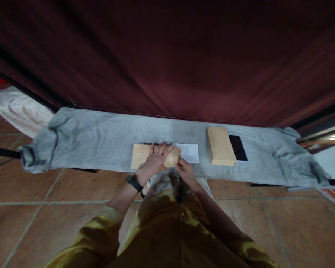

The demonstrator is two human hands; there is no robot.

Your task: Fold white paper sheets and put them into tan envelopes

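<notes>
A tan envelope (141, 156) lies on a grey cloth (100, 137) spread over a low surface. My left hand (155, 160) rests flat on the envelope with its fingers stretched out. My right hand (186, 169) pinches the envelope's right end, where the flap (173, 158) is. A white sheet (190, 152) sticks out from the envelope to the right. There is a black band on my left wrist.
A stack of tan envelopes (220, 150) sits to the right, with a black phone (238, 147) beside it. A dark red curtain (167, 56) hangs behind the cloth. Brown floor tiles (30, 216) lie below. A striped fabric (19, 109) shows at far left.
</notes>
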